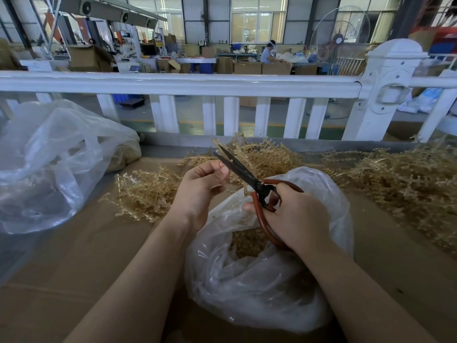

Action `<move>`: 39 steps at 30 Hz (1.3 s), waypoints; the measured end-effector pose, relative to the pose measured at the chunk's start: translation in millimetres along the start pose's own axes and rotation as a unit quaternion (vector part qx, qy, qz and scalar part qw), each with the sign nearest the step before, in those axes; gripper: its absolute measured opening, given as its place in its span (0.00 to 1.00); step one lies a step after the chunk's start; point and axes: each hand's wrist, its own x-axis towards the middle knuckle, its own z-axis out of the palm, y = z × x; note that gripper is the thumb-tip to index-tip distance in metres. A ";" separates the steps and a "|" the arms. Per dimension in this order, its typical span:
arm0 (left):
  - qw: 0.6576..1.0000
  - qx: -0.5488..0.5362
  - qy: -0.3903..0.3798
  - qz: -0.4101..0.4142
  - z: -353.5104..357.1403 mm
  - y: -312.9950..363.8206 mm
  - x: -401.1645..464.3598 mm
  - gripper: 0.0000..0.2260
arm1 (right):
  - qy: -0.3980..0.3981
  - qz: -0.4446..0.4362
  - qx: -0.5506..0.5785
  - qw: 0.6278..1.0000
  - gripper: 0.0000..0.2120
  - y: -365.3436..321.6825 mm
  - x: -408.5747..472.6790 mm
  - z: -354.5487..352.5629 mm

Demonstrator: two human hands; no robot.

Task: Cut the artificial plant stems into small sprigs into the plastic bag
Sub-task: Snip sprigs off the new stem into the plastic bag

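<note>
My right hand grips black scissors by their red-brown loop handles, blades parted and pointing up-left. My left hand sits just left of the blades, fingers curled, pinching a small tan stem piece that is mostly hidden. A short tan sprig hangs below the blades above the open clear plastic bag, which holds cut tan sprigs. Piles of tan artificial plant stems lie on the cardboard-covered table: one to the left, one behind the scissors, a large one at the right.
A big crumpled clear plastic bag sits at the left on the brown cardboard surface. A white railing runs across behind the table. Beyond it lie a factory floor, boxes, a fan and a seated person far off.
</note>
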 end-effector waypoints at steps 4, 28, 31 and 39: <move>1.000 -0.008 0.016 0.008 2.7 1.0 -0.6 0.11 | 0.020 -0.002 0.000 1.000 0.28 -0.7 -0.9 -0.8; 0.994 0.098 0.005 0.055 2.3 -5.1 1.6 0.03 | 0.012 -0.002 0.011 1.000 0.26 -5.2 0.3 -6.1; 0.995 0.085 0.001 0.045 3.0 -3.7 0.8 0.04 | 0.020 -0.009 0.011 1.000 0.27 -4.3 -0.2 -5.6; 0.999 0.036 -0.011 0.017 5.8 -0.3 -2.9 0.10 | 0.026 -0.019 0.026 0.999 0.25 0.5 0.1 0.6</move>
